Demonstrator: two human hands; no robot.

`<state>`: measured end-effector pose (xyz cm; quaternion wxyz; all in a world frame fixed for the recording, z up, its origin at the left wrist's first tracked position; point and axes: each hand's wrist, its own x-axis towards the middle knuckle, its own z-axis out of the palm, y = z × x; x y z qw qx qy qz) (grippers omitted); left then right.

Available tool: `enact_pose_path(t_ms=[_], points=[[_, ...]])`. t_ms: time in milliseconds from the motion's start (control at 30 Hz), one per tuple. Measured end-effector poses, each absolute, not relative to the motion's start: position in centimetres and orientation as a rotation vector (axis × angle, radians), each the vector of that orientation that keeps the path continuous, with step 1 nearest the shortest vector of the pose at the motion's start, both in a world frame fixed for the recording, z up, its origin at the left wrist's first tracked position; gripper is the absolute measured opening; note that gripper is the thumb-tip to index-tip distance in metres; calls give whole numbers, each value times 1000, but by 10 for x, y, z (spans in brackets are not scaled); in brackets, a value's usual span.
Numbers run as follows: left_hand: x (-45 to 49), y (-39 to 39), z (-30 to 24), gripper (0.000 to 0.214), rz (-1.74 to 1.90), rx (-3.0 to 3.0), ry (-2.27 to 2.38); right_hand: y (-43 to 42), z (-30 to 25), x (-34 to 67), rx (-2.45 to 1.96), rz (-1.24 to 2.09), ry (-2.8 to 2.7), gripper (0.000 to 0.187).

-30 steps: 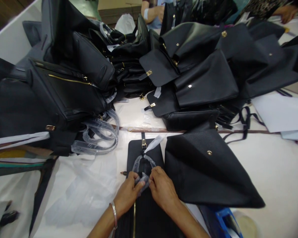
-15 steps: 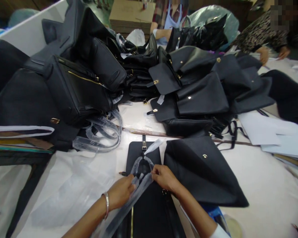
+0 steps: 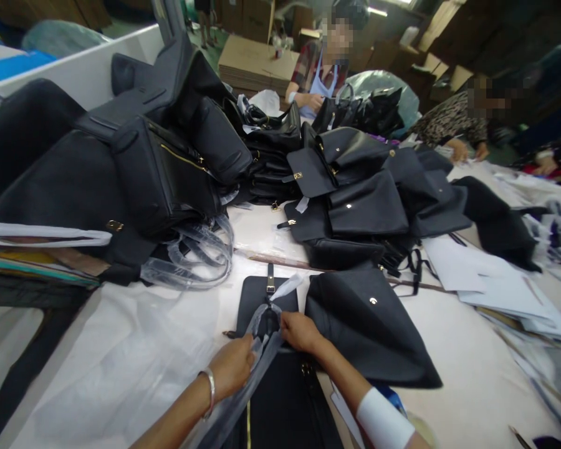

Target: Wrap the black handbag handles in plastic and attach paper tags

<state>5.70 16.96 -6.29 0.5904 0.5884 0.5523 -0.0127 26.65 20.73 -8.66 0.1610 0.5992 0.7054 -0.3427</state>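
Observation:
A black handbag (image 3: pixel 280 405) lies flat on the white table in front of me, its flap and gold clasp (image 3: pixel 270 285) pointing away. Its handle (image 3: pixel 265 317) is wrapped in clear plastic film. My left hand (image 3: pixel 232 365) is closed on a strip of that film (image 3: pixel 243 399), which trails back toward me. My right hand (image 3: pixel 300 331) pinches the film at the handle's right side. A silver bangle sits on my left wrist and a white band on my right forearm.
Piles of black bags (image 3: pixel 135 174) fill the left and far middle (image 3: pixel 355 199) of the table. One black bag (image 3: pixel 369 324) lies right of mine. White paper sheets (image 3: pixel 490 280) lie at the right. Other people (image 3: pixel 322 68) work at the far side.
The view has tilted up, showing more of the room. My left hand has drawn the plastic strip back toward me; my right hand stays at the handle.

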Motion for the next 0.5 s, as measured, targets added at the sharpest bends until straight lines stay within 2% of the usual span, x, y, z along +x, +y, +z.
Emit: enact_pose_path(t_ms=[133,300,500], points=[[53,162,-67,15,-9,1273,1243,214,-93,264,1565,-937,2036,11],[52,152,-70,11,27,1210,1288,206,-88,261,1428,-844,2223,23],[54,138,-64,5,55,1200,1428,198,-85,266,1335,-877,2382,29]])
